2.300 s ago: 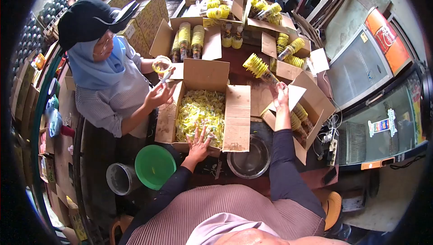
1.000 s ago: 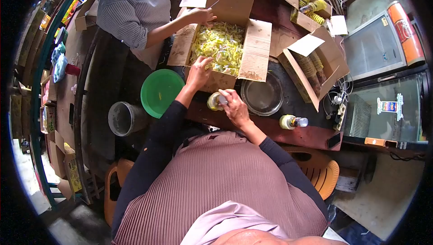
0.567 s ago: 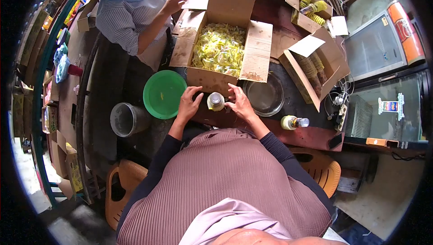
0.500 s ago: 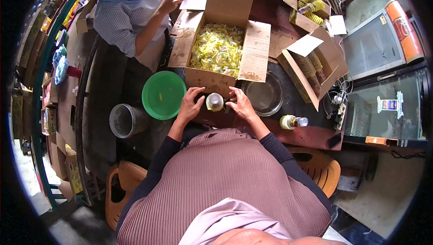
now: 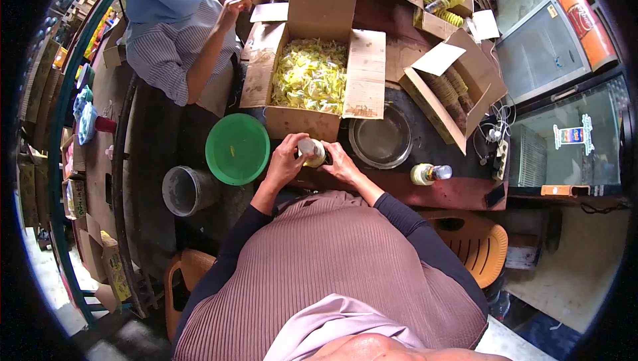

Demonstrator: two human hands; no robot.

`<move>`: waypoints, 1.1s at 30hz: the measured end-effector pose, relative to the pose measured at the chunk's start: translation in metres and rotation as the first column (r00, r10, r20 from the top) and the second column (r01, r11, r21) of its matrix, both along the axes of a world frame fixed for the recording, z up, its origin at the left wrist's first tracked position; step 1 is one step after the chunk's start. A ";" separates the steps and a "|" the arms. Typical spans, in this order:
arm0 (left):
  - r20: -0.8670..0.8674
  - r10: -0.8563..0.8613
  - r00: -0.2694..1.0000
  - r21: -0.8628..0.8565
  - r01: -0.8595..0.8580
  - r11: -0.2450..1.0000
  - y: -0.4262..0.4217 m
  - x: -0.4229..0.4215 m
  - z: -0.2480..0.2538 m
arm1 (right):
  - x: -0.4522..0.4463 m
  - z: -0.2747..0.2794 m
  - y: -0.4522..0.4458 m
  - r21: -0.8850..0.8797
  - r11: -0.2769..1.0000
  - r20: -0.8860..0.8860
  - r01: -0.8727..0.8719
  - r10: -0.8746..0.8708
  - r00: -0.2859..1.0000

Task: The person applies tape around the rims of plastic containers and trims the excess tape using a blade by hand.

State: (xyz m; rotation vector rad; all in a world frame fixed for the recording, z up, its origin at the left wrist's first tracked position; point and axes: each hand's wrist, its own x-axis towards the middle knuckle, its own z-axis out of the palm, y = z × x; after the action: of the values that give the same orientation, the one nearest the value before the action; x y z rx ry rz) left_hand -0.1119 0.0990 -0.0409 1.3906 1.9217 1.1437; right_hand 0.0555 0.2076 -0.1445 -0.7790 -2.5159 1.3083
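A grey bucket stands by a green basin. The left hand is half open, fingers curled round a small bottle in front of the cardboard box of yellow strips. The right hand, part open, has its fingers on the bottle's other side — how tightly, I can't tell. A loose hold could let it slip. Next come a metal bowl and a second bottle near the table edge — a bumping arm could knock that over.
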 end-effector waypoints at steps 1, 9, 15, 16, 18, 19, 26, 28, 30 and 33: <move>-0.012 0.004 1.000 0.013 -0.004 1.000 0.000 -0.001 0.005 | -0.001 -0.008 0.000 0.039 0.999 -0.070 -0.003 0.006 0.998; -0.015 0.107 0.994 0.069 -0.106 0.992 -0.013 -0.004 0.020 | -0.014 -0.016 0.002 -0.015 1.000 -0.119 0.004 -0.006 0.993; -0.005 0.117 0.993 0.064 -0.116 0.991 -0.017 -0.002 0.019 | -0.016 -0.005 -0.001 -0.052 0.999 -0.134 -0.005 -0.002 0.991; 0.043 0.108 0.993 0.053 -0.110 0.992 -0.017 0.000 0.018 | -0.015 -0.004 -0.001 -0.091 0.996 -0.118 0.014 -0.025 0.993; 0.075 0.097 0.992 0.023 -0.099 0.995 -0.019 0.002 0.015 | -0.014 -0.010 -0.001 -0.093 0.996 -0.097 0.016 -0.025 0.995; 0.074 0.101 0.992 0.020 -0.103 0.995 -0.020 0.003 0.011 | -0.014 -0.007 -0.001 -0.083 0.996 -0.068 0.017 -0.022 0.997; 0.043 0.064 0.997 0.030 -0.065 0.997 -0.018 0.006 0.008 | -0.013 -0.013 0.000 -0.024 0.999 -0.117 -0.039 0.036 0.993; 0.046 0.049 0.998 0.029 -0.051 0.998 -0.016 0.007 0.006 | -0.013 -0.016 0.000 -0.116 0.993 -0.048 -0.021 0.015 0.999; 0.016 0.028 0.999 0.037 -0.029 0.999 -0.015 0.008 0.003 | -0.012 -0.018 0.001 -0.102 0.994 -0.058 -0.029 0.023 0.998; 0.000 0.015 1.000 0.033 -0.015 0.999 -0.013 0.007 -0.001 | -0.011 -0.018 -0.001 -0.045 0.998 -0.064 -0.035 0.032 0.997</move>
State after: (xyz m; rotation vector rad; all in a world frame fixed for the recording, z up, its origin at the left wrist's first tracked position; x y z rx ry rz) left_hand -0.1047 0.0856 -0.0421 1.3957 1.9252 1.1868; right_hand 0.0442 0.2065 -0.1629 -0.6968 -2.4682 1.3833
